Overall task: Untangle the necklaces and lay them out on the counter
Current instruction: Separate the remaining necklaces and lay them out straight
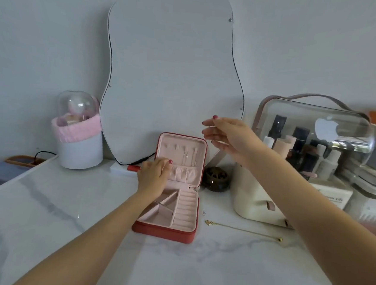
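Fingers (209, 122) of right hand (226, 134) look pinched on thin chain, unclear; left hand (155, 173) flat on jewellery box (179, 186) lid. Lift slow, steady box.

Both bare forearms are stretched forward from the lower edge of the view. The left hand (155, 174) is held low, knuckles up, its fingers loosely curled and pointed away, red-painted nails showing. The right hand (226, 134) is raised higher, palm turned leftward, fingers spread and slightly bent; whether anything is pinched between them cannot be told.
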